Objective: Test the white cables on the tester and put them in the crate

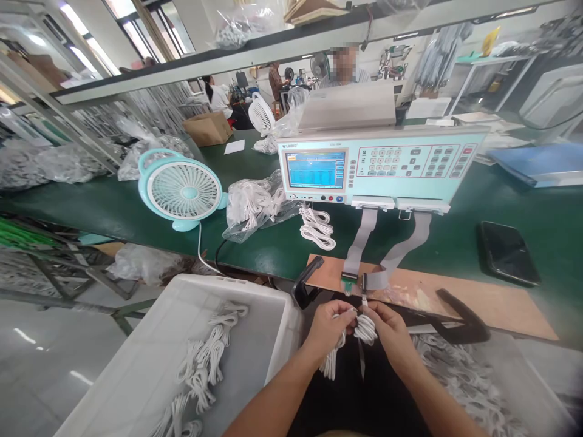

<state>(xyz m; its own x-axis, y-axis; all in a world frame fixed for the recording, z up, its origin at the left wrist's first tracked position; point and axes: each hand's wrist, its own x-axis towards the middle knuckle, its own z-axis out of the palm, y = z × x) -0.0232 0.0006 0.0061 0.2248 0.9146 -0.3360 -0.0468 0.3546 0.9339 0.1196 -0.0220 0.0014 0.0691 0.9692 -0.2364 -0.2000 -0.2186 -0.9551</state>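
My left hand (pixel 328 328) is closed with its thumb and fingers pinched on a white cable; part of a coiled cable bundle (pixel 331 363) hangs below that palm. Beside it my right hand (pixel 387 328) pinches a cable end just under a connector (pixel 364 298) on a grey ribbon cable. Between the two hands a coiled white cable (pixel 365 331) shows. Whether the plug is fully seated cannot be made out. A small green circuit board (pixel 348 282) on the other ribbon lies at the edge of the wooden board (pixel 423 291).
A tester (pixel 382 167) with a lit screen stands behind. Left of it are a fan (pixel 189 193), bagged cables (pixel 255 203) and a loose coil (pixel 316 229). A white bin (pixel 268 364) holds cable bundles. Black clamps (pixel 462 321), a phone (pixel 509 254) and more cables (pixel 464 376) sit right.
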